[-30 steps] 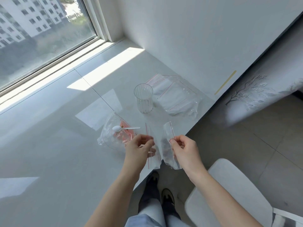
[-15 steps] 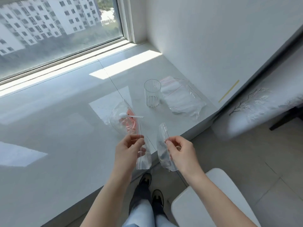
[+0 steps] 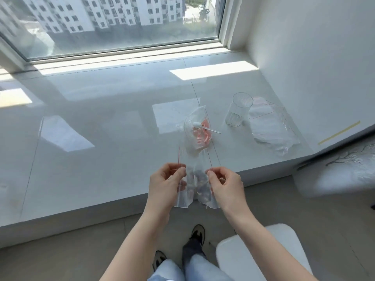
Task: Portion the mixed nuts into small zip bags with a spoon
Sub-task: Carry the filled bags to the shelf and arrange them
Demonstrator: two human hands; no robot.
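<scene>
Small zip bags, two of them, hang from the person's hands at about 6 o'clock of the white sill [image 3: 101, 159], just over its near edge. The left hand [image 3: 165, 184] pinches the left zip bag [image 3: 182, 196] near its red-lined top between thumb and fingers; the right hand [image 3: 225, 184] pinches the right zip bag [image 3: 206, 196] the same way. The two bags are clear, and where they overlap their edges are hard to separate; whether either is open at the top cannot be told. Up toward 12 o'clock from the hands a crumpled clear bag [image 3: 194, 130] lies on the sill with something pinkish inside, too blurred to identify, and a white plastic spoon [image 3: 205, 127] rests on it, handle pointing to 3 o'clock. At 2 o'clock stands an upright clear ribbed cup [image 3: 238, 110], and just beyond it at 3 o'clock lies a heap of spare zip bags [image 3: 272, 126]. No nuts can be made out.
</scene>
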